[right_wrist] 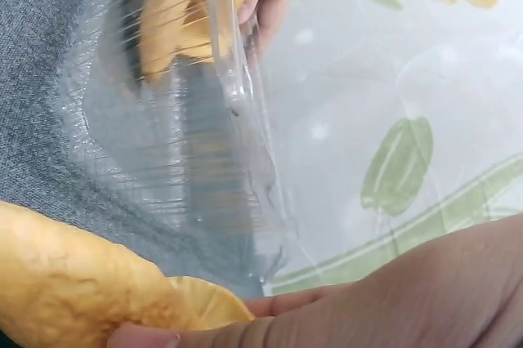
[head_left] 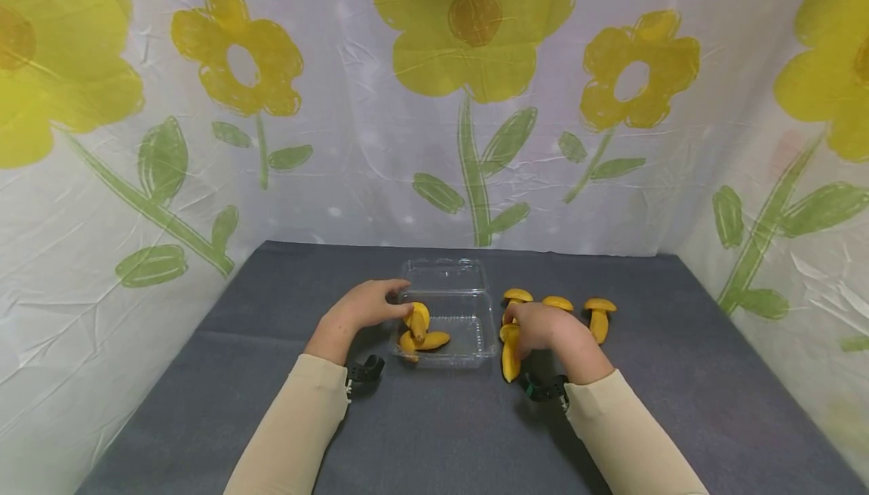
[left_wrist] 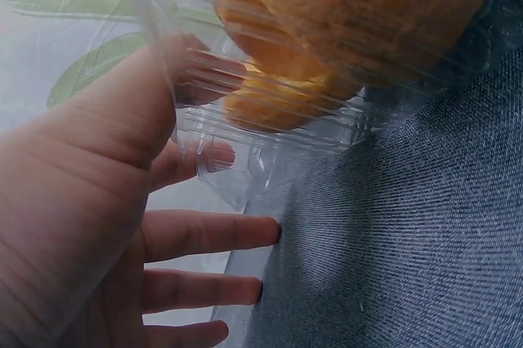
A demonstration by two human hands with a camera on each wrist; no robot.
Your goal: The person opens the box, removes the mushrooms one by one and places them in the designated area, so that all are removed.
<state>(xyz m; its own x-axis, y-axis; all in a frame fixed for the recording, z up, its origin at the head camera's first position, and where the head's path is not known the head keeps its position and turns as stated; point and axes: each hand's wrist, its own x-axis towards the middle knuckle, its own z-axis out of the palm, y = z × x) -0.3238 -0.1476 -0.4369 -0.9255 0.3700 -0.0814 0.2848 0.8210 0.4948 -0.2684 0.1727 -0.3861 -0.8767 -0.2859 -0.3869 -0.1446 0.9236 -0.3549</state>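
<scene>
A clear plastic clamshell box (head_left: 468,329) lies with its lid raised at the back. In its left half are yellow mushrooms (head_left: 419,323), seen large through the ribbed wall in the left wrist view. My left hand (head_left: 363,305) is at the box's left side, thumb over the rim near the mushrooms, the other fingers stretched straight outside it. To the right of the box, my right hand (head_left: 539,329) pinches a yellow mushroom (right_wrist: 73,278) between thumb and fingers, its stem (head_left: 511,363) pointing toward me. The fingertips are partly hidden in the head view.
Behind and beside the right hand lie other yellow mushrooms: one (head_left: 518,294) near the box, one (head_left: 558,302) partly covered by the hand, one (head_left: 600,318) farther right. A dark grey cloth (head_left: 421,435) covers the table. Flower-printed white sheets (head_left: 339,201) enclose the back and sides.
</scene>
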